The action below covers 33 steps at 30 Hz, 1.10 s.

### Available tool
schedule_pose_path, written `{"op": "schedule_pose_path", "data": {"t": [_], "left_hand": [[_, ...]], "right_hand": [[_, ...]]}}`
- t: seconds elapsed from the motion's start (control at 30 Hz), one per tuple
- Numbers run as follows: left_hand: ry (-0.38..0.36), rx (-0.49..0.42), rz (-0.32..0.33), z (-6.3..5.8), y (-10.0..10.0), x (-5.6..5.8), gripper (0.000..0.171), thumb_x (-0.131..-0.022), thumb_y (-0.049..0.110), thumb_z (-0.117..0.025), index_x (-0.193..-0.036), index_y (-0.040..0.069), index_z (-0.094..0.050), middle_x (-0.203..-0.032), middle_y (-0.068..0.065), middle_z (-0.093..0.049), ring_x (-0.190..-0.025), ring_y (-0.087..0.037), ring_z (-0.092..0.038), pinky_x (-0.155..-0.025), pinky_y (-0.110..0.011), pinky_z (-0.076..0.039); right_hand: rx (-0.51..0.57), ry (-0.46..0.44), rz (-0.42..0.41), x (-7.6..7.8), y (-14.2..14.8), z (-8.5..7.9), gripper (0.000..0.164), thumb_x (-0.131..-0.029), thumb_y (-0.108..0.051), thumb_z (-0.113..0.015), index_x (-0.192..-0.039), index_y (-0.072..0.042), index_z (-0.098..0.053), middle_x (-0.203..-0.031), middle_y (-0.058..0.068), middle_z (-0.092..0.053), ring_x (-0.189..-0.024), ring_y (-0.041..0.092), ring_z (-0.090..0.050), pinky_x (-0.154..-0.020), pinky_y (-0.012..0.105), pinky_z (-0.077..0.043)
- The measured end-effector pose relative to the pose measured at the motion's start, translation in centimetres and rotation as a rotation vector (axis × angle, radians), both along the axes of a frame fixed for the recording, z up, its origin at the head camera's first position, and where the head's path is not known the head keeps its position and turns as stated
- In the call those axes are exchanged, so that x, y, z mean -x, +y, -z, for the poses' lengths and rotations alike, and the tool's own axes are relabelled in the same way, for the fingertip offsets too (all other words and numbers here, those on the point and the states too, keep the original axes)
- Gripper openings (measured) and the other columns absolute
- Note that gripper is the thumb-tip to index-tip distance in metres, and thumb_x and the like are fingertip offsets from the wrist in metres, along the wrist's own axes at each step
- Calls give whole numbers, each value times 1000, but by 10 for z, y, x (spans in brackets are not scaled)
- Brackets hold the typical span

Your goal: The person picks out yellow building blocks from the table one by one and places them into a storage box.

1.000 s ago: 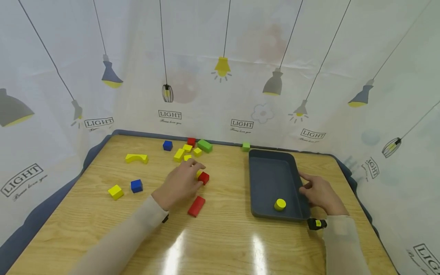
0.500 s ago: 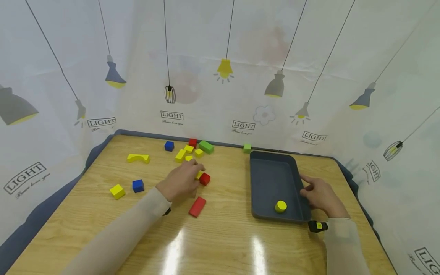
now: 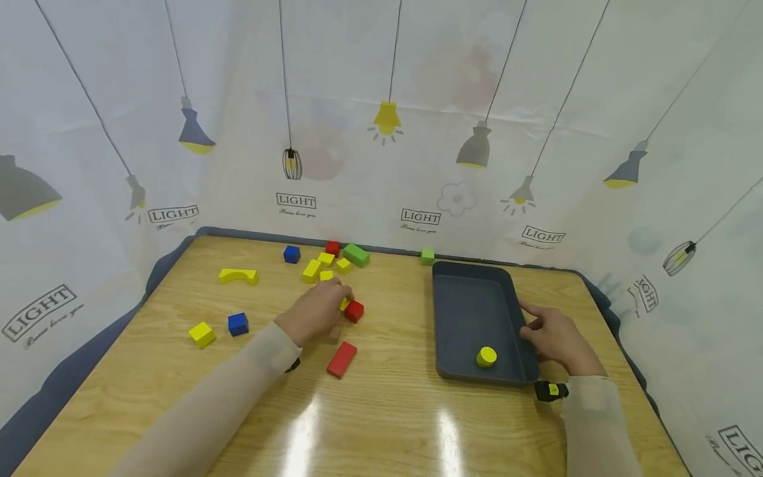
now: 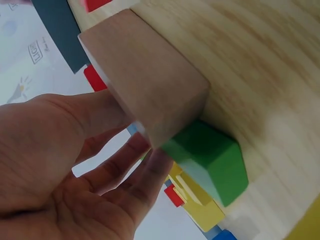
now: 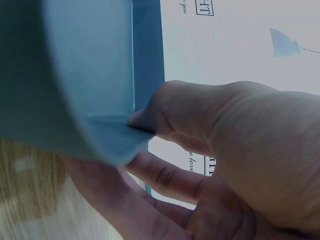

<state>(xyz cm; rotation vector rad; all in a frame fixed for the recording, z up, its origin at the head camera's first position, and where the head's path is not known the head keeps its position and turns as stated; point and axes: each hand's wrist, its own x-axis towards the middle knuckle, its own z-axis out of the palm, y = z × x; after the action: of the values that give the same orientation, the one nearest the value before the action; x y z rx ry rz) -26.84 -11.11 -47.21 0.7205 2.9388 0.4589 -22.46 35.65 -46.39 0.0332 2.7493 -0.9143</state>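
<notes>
In the head view my left hand [image 3: 316, 308] is low over the left-middle of the table. The left wrist view shows it pinching a plain wooden block [image 4: 150, 75] between thumb and fingers, with a green block [image 4: 215, 167] right against the block's end. A red cube [image 3: 354, 311] and a partly hidden yellow block [image 3: 344, 304] lie just beyond the fingers; a flat red block [image 3: 342, 360] lies nearer. My right hand [image 3: 557, 341] grips the right rim of a dark grey tray [image 3: 471, 305], thumb inside the wall and fingers outside. A yellow cylinder [image 3: 486, 357] stands in the tray.
Towards the back sit several yellow blocks [image 3: 311, 270], a red block [image 3: 332, 248], a long green block [image 3: 356, 255] and a blue cube [image 3: 291, 254]. A yellow arch [image 3: 238, 275], blue cube [image 3: 238, 324] and yellow cube [image 3: 202, 334] lie left. A light green block [image 3: 427, 257] is behind the tray.
My left hand has turned and drawn in slightly, and the plain wooden block now shows beneath it. My right hand and the tray have stayed in place.
</notes>
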Motion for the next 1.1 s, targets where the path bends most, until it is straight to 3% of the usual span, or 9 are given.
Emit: {"op": "schedule_pose_path", "data": {"t": [0.27,0.47,0.73,1.1], "left_hand": [[16,-7,0,1,3,0,44,-79,-12,-62,-117,9,-68,-107,-6,-59,-88,-15,-54,-83,-27,-50],[7,-13,-20,-2,1,-2,55,-70,-16,-62,-120,6,-66,-109,-8,-58,-88,-17,-53,-80,-26,-51],[-19,-55,-56,-9,1,0,38,-86,-6,-68,-122,5,-66,-115,-9,-57,-96,-19,-53,-89,-31,-52],[20,-121,-97,-21,3,-2,33,-88,-4,-69,-120,4,-66,-119,-8,-57,-104,-20,-54,-94,-34,-50]], "right_hand": [[9,4,-1,3,-1,1,66,-98,-9,-61,-157,-14,-33,-122,30,-59,-84,27,-67,-61,38,-59],[21,1,-9,2,-3,3,66,-98,-8,-61,-157,-13,-33,-121,29,-60,-82,26,-67,-60,38,-58],[24,4,-7,-3,-2,2,65,-99,-8,-60,-157,-11,-32,-121,30,-60,-81,27,-67,-60,38,-58],[29,6,-6,-1,0,-1,66,-98,-8,-60,-158,-11,-32,-121,31,-60,-77,24,-68,-59,38,-58]]}}
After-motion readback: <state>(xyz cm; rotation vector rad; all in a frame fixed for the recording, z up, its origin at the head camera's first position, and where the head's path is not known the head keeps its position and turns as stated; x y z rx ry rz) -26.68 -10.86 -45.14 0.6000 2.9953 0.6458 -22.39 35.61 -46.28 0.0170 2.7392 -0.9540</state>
